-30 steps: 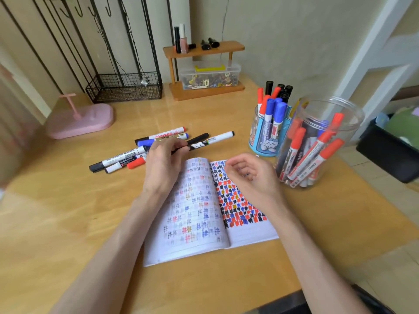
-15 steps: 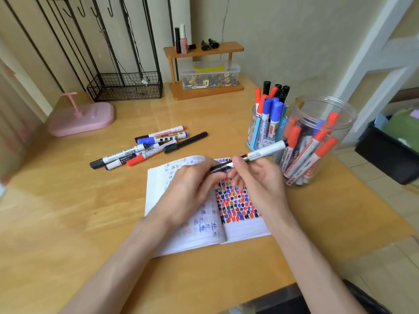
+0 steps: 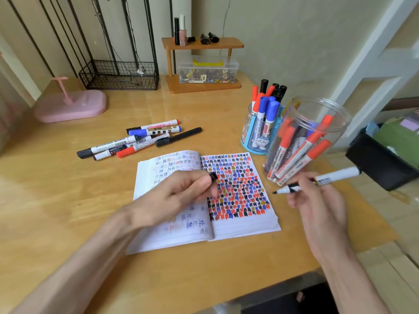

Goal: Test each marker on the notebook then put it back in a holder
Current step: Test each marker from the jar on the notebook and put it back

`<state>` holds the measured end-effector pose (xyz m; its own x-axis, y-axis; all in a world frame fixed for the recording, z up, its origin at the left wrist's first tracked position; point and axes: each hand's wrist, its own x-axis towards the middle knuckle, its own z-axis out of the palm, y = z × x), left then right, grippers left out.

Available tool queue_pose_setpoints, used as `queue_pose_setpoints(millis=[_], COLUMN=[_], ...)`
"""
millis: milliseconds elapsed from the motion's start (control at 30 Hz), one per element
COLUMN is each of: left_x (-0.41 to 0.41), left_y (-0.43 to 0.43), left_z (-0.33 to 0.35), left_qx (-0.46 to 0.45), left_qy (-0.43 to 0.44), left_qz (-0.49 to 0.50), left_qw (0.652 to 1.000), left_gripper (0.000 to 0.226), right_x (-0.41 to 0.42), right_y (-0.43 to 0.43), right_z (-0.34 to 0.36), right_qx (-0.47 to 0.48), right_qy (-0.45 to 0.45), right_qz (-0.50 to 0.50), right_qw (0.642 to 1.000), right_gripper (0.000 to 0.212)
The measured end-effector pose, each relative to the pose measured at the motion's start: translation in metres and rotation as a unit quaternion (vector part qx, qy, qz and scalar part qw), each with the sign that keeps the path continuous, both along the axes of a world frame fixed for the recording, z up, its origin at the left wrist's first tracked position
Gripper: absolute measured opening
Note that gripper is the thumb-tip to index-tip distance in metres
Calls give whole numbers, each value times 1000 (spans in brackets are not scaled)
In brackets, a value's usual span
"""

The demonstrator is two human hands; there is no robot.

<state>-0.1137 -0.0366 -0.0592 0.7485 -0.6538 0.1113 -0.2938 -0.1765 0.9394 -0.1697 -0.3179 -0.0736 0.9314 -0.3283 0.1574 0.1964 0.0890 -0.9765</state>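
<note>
An open notebook [image 3: 244,225] lies on the wooden table, its right page crowded with red, blue and black marks. My right hand [image 3: 317,200] grips an uncapped white marker [image 3: 326,179] with a black tip, held in the air just right of the page. My left hand [image 3: 176,196] hovers over the notebook's fold and pinches the marker's black cap [image 3: 213,176]. Several loose markers [image 3: 136,141] lie on the table beyond the notebook. A blue holder [image 3: 258,137] and a clear plastic jar [image 3: 322,123], both filled with markers, stand at the right.
A pink stand [image 3: 72,105], a black wire rack [image 3: 120,75] and a small wooden shelf [image 3: 204,64] with a clear box of clips line the back wall. A black bin [image 3: 381,162] sits off the table's right edge.
My left hand lifted the marker from the pile and brought it over the notebook. Both hands pulled the cap off; the right hand now holds the marker, the left the cap.
</note>
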Motion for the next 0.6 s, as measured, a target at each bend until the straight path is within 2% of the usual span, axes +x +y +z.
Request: queue_pose_setpoints(millis=[67, 133, 267, 333, 500, 600], left_x=[0, -6, -11, -10, -12, -12], left_y=[-9, -21, -32, -32, -33, -34], left_z=[-2, -4, -13, -17, -18, -19], left_qx=[-7, -29, -68, -66, -38, -40], left_qy=[-6, 14, 28, 22, -35, -31], left_qz=[22, 35, 60, 79, 95, 92], left_qw=[1000, 999, 995, 994, 994, 994], left_gripper=[33, 26, 21, 16, 22, 17], right_x=[-1, 0, 0, 1, 5, 5], right_y=[-7, -5, -1, -2, -7, -7], right_z=[-3, -6, -7, -8, -8, -12], right_qx=[-31, -64, -69, -71, -68, -65], right_qy=[20, 40, 60, 69, 94, 81], right_qz=[0, 13, 35, 28, 20, -3], right_qw=[999, 997, 995, 995, 993, 995], right_gripper=[14, 15, 21, 25, 22, 15])
